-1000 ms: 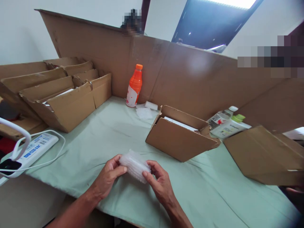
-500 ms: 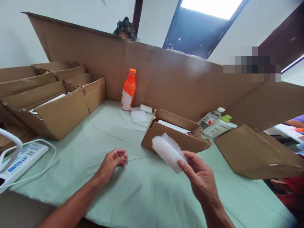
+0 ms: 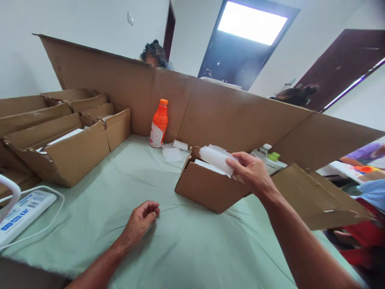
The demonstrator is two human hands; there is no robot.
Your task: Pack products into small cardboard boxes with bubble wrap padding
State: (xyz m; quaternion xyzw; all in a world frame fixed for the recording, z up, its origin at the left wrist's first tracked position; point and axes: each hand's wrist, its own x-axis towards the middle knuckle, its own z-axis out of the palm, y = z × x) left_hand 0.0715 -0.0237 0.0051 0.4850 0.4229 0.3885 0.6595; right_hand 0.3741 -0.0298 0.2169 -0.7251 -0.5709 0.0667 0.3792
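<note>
A small bundle of clear bubble wrap (image 3: 217, 158) is pinched between the thumb and fingers of my right hand (image 3: 251, 170). The bundle lies level just over the opening of a small brown cardboard box (image 3: 207, 186), toward its back side. Inside that box a flat white item (image 3: 212, 166) shows along the front wall; the rest of the contents is hidden. My left hand (image 3: 142, 220) rests on the green cloth (image 3: 180, 249) left of the box, its fingers loosely curled in, with nothing visible in them.
Cardboard bins (image 3: 78, 148) stand at the left, near a white power strip (image 3: 28, 214) with a cord. An orange bottle (image 3: 159, 124), scraps of wrap (image 3: 174, 154) and a green-capped bottle (image 3: 274, 162) line the cardboard partition (image 3: 234, 108). Another carton (image 3: 313, 196) is at right. People are beyond.
My right hand has carried the bubble wrap bundle forward and up, from in front of the box to over its opening. The left hand stays by the cloth, and the view has tilted up slightly.
</note>
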